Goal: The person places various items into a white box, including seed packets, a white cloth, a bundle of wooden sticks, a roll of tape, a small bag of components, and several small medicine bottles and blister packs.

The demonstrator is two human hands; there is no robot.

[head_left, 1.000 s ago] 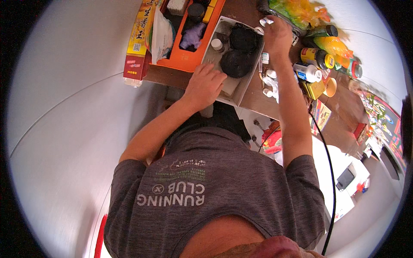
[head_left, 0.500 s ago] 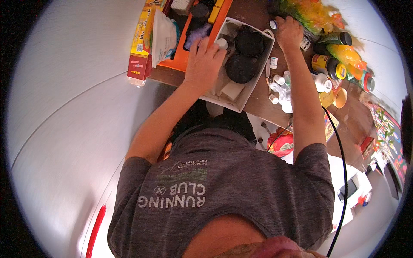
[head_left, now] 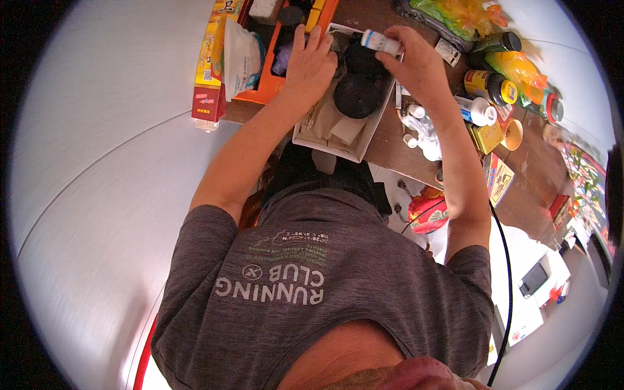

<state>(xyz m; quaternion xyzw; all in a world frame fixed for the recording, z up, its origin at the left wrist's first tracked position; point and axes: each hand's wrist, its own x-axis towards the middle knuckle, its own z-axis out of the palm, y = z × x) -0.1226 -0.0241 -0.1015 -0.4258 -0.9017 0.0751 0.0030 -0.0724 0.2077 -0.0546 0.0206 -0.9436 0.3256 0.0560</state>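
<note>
Between the thumb and fingers of my right hand [head_left: 419, 68] is a small white bottle [head_left: 380, 43] with a blue-marked end, held tilted above a white box [head_left: 328, 150]. Inside that box are two round black objects [head_left: 359, 96] and some pale pieces. My left hand [head_left: 311, 68] lies over the box's left edge, beside an orange tray [head_left: 274, 86], with its fingers stretched out. Its thumb side is partly hidden, and I see nothing held there. A purple bundle [head_left: 282, 60] and a black round item [head_left: 291, 15] sit in the tray, near my left fingertips.
A yellow-red carton [head_left: 209, 78] and a white soft pack [head_left: 242, 62] stand left of the tray. Along the right are a yellow-labelled jar [head_left: 484, 84], a white bottle [head_left: 482, 112], a yellow tin [head_left: 487, 136], a cup [head_left: 512, 134] and colourful plastic bags [head_left: 520, 70]. A black cable [head_left: 510, 279] hangs at right.
My right hand has come left from the table's far right side, bringing the white bottle over the box. My left hand has shifted slightly up; the white cap beside it no longer shows.
</note>
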